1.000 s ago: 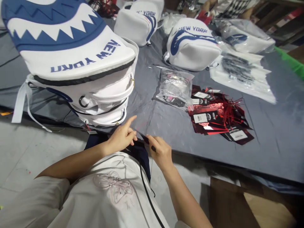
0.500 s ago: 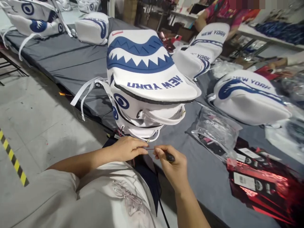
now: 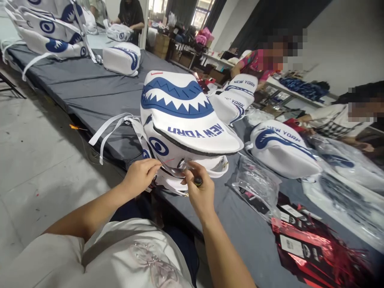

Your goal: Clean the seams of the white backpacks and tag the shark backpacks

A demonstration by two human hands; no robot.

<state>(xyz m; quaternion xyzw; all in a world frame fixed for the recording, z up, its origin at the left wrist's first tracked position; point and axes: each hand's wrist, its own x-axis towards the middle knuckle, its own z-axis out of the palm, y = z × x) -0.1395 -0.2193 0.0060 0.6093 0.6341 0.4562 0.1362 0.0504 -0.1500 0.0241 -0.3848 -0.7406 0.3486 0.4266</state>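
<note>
The left hand [image 3: 141,176] pinches a thin red string [image 3: 168,161] at the front of the white shark-face bag [image 3: 186,124] on the desk [image 3: 90,92]; the right hand [image 3: 199,192], just beside, grips a dark tool [image 3: 198,181]; the string looks not yet fastened.

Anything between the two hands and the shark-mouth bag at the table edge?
Nothing visible. The left hand pinches a thin red string right at the bag; the right hand, gripping a small dark tool, is at its lower edge.

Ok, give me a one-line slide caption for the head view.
Both hands, left hand and right hand, pinch a thin red string at the white-and-blue shark-face bag on the grey table.
</note>
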